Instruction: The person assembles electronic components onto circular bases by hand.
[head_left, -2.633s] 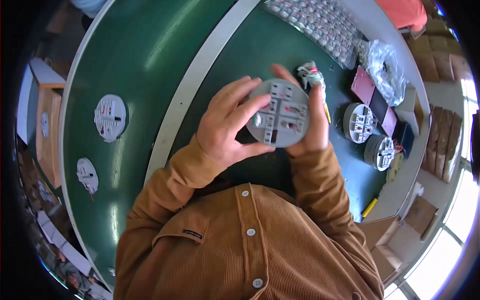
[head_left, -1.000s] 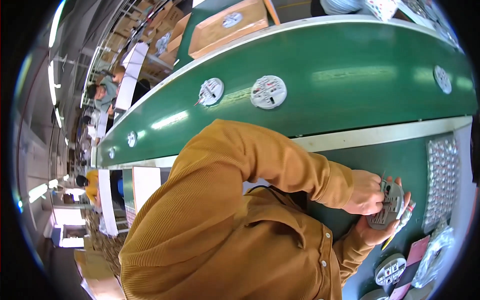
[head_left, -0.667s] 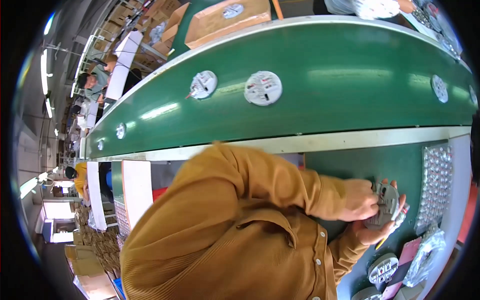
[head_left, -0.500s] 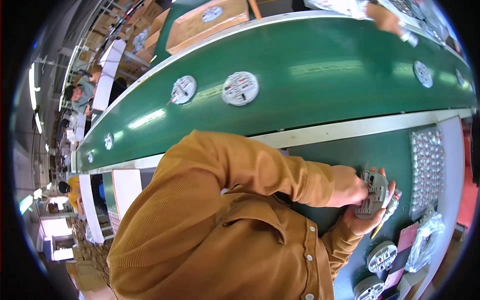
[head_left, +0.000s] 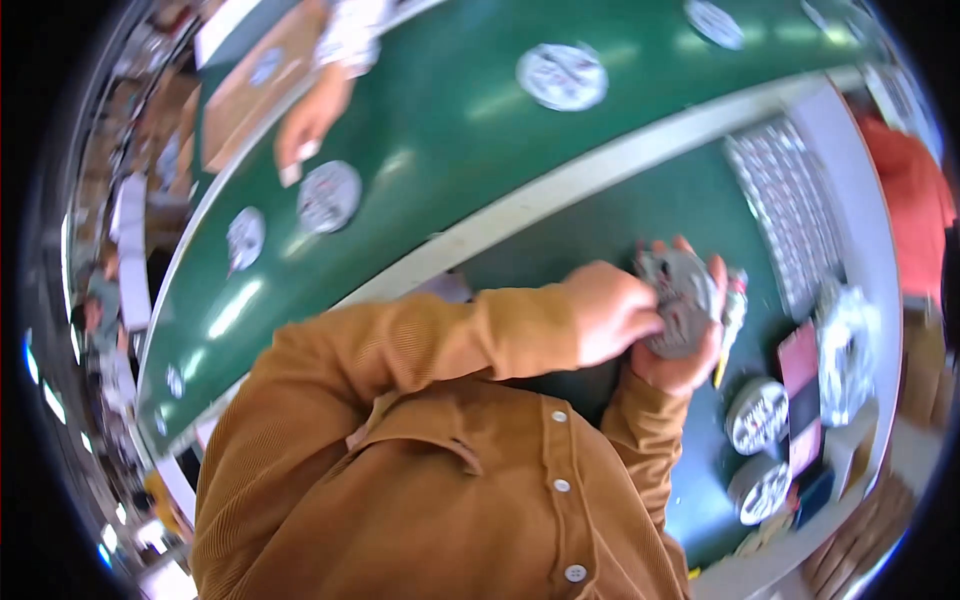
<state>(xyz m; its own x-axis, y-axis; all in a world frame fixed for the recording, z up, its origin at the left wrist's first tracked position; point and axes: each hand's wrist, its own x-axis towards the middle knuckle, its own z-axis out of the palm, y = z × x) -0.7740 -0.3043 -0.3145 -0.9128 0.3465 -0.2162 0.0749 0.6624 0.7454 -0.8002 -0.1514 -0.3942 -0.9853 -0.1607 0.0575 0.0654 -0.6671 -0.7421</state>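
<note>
My right hand is wrapped round a round grey plastic housing with small parts on its face. From the left, my left hand reaches across to it. Its fingers are pressed together at the housing's near left edge; blur hides whether anything small is between them. Just right of my right hand lies a clear-wrapped bundle with a yellow-tipped thin piece beside it. Two similar round housings sit on the green worktop, nearer my body.
A green conveyor belt carries several round discs. Another person's hand hangs over it. A tray of shiny small parts lies along the white side panel. Near it are a plastic bag and a pink block.
My view has turned, so the belt slants more and the worktop sits further left. Another person's hand now reaches over the belt at upper left. Both my hands stay at the housing.
</note>
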